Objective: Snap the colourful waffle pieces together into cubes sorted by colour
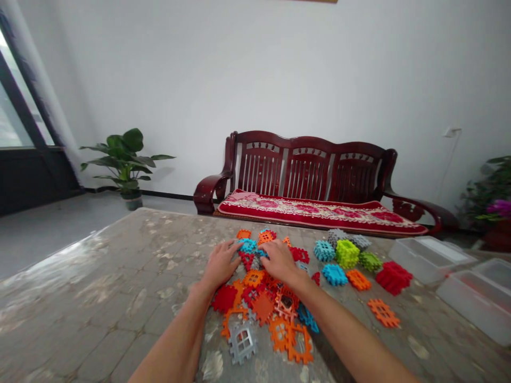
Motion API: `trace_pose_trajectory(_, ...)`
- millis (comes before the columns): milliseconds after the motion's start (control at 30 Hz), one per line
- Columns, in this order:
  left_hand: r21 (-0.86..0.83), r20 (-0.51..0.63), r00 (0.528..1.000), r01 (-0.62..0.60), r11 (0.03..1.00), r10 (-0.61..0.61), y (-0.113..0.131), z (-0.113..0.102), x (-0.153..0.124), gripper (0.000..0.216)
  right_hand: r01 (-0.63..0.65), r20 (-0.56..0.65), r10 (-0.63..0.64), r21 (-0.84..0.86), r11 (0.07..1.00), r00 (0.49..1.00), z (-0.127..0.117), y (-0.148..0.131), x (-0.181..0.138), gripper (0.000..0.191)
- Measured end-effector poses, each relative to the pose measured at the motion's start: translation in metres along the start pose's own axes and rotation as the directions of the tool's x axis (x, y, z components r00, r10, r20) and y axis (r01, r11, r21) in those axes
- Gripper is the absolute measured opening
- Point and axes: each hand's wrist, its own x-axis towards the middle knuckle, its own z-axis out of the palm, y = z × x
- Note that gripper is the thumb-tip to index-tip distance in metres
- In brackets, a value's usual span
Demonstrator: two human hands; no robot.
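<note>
A loose heap of toothed plastic building tiles in orange, red, blue and grey lies between my forearms. My left hand (221, 264) rests at the heap's left side, fingers apart, its fingertips by a round-edged blue tile (248, 245). Across from it, my right hand (281, 259) reaches in from the right, its thumb and fingers around the edge of another blue tile (262, 253). Between the hands sits a red triangular tile (246, 259). Closer to me are an orange window tile (254, 277), a solid red tile (224, 299) and a grey window tile (242, 342).
Right of the heap stand tile stacks: blue (324, 250), lime green (347, 254), red (394, 277) and grey (337, 237). A single orange tile (383, 313) lies nearer. Clear plastic boxes (475, 303) stand at the table's right. Behind the table (99, 298) is a wooden bench (311, 143).
</note>
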Motion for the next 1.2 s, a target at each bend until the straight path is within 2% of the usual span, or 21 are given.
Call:
trace_pose_trajectory(133,-0.015,0.016,1.000,0.002,1.000,-0.002,-0.001,0.003,0.000,0.039,0.058,0.068,-0.055,-0.041,0.997,0.996,0.007,0.002,0.008,0.032)
trace_pose_trajectory(333,-0.041,-0.006,0.995,0.100,0.994,-0.100,0.001,-0.004,0.002,0.029,-0.052,0.056,0.060,-0.134,0.990,0.997,0.002,0.005,0.000,0.026)
trace_pose_trajectory(433,-0.038,-0.010,0.988,0.151,0.988,-0.152,0.003,-0.010,0.002,0.028,-0.037,0.083,0.050,-0.147,0.988,0.995,-0.003,0.001,0.001,0.026)
trace_pose_trajectory(633,-0.028,-0.020,0.982,0.188,0.982,-0.189,0.006,-0.014,0.001,0.029,-0.001,0.225,0.047,-0.199,0.980,0.973,-0.006,-0.009,0.012,0.051)
trace_pose_trajectory(767,-0.020,-0.025,0.983,0.182,0.983,-0.183,0.005,-0.013,0.002,0.030,-0.014,0.253,0.053,-0.152,0.988,0.966,-0.006,-0.009,0.017,0.059)
trace_pose_trajectory(1033,-0.021,-0.032,0.985,0.170,0.985,-0.171,0.002,-0.010,0.002,0.032,0.090,0.254,-0.043,-0.176,0.980,0.966,-0.006,-0.009,0.014,0.049)
trace_pose_trajectory(1200,-0.032,-0.031,0.983,0.178,0.984,-0.179,0.003,-0.011,0.003,0.033,0.161,0.189,-0.119,-0.229,0.960,0.975,-0.008,-0.012,0.007,0.027)
